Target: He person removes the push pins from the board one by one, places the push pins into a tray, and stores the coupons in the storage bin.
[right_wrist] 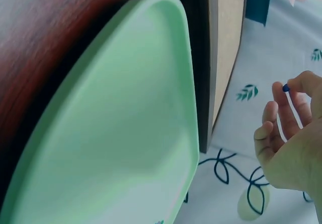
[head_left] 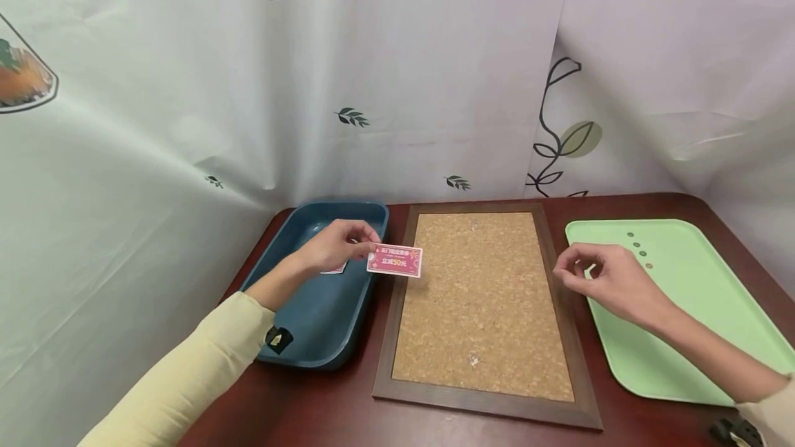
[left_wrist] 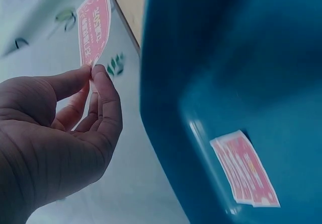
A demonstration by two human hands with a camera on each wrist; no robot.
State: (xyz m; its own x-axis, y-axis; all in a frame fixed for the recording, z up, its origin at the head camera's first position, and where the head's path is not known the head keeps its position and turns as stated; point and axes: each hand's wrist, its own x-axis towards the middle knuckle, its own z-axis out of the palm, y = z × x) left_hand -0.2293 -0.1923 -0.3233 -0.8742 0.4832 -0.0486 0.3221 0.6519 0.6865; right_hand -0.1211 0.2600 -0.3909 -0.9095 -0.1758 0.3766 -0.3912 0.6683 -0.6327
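Observation:
Between thumb and forefinger, my left hand (head_left: 338, 245) pinches a pink printed coupon (head_left: 395, 261) by its edge. The coupon is held in the air over the left side of a framed cork board (head_left: 484, 302). My right hand (head_left: 611, 280) is raised between the board's right edge and a green tray (head_left: 695, 316). In the right wrist view, its thumb and forefinger pinch a small blue tack-like piece (right_wrist: 286, 88); only a bit of it shows. More pink coupons (left_wrist: 246, 171) lie overlapping in a blue bin (head_left: 310, 319), below the left hand.
Several small round pieces (head_left: 636, 245) lie in a row in the green tray. Bin, board and tray stand side by side on a dark red table (head_left: 298, 405). A white printed curtain (head_left: 435, 74) hangs behind and at the sides.

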